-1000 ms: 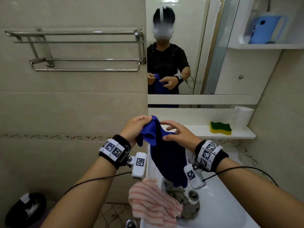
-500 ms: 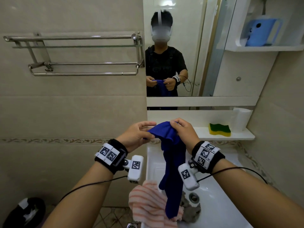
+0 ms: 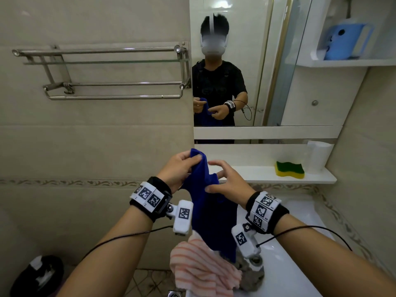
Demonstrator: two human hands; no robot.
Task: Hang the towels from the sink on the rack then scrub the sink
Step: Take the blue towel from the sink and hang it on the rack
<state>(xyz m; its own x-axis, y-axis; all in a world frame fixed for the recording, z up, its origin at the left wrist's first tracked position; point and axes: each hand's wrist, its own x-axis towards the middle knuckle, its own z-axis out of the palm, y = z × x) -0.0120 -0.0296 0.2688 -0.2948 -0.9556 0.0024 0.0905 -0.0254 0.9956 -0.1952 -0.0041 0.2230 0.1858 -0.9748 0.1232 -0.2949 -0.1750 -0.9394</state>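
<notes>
Pinching top corner of blue towel [image 3: 206,202] in left hand [image 3: 179,168], nipping a lower fold in right hand [image 3: 228,183], above sink [image 3: 289,275]. Could drop onto striped towel [image 3: 201,269] at 6 o'clock during regrip toward rack [image 3: 107,86] at 10 o'clock.

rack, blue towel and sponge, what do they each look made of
Rack: metal, probably stainless or chromed steel, judging by the bright glints along its bars.
Blue towel: soft matt cloth, possibly microfibre, since it hangs in limp folds.
Sponge: yellow foam under a green scouring layer that looks rougher.
</notes>
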